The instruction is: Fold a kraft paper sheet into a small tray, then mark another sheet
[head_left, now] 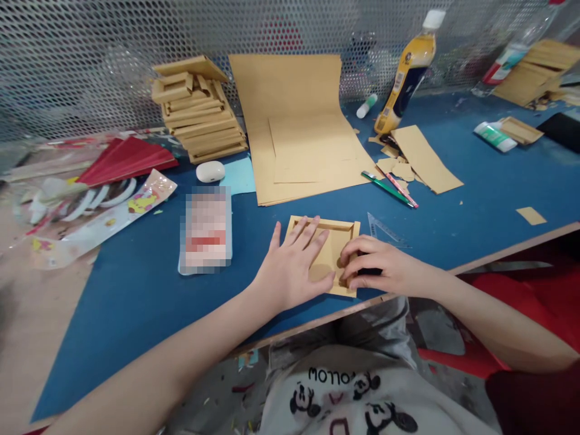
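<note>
Had one left hand (287, 272) flat on one paper tray (335, 243), with five fingers spread, by the near edge of one blue table (136, 314). Curled one right hand (385, 266) over the tray's right side; could not tell whether pinching it. Saw just beyond it one triangle ruler (383, 229); farther back, two slim tools (392, 192), two glue sticks (367, 106), two bottles (406, 78).

Your head camera looks forward and down from close range, over your shirt (351, 393) and the blue tabletop (145, 314).
</note>
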`<action>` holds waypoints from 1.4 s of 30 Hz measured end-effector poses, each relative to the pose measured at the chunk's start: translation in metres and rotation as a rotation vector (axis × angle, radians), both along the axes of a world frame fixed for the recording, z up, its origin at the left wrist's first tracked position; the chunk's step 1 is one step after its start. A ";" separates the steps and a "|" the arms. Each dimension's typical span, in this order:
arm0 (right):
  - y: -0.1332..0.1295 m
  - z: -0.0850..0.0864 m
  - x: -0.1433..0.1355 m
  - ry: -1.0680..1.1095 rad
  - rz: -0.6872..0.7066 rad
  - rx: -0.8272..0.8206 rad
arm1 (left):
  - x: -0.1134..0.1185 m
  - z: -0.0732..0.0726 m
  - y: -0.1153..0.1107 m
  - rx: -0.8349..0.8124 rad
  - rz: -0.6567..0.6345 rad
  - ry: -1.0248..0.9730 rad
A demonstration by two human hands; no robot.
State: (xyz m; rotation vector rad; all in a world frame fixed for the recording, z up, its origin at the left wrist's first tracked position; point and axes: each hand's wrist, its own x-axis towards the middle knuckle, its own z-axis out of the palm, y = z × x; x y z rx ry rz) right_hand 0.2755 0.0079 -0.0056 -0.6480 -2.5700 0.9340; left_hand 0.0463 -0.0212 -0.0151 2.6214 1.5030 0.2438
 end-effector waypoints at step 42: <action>-0.010 -0.010 0.007 -0.097 -0.203 0.372 | 0.025 -0.006 -0.001 0.076 0.074 -0.044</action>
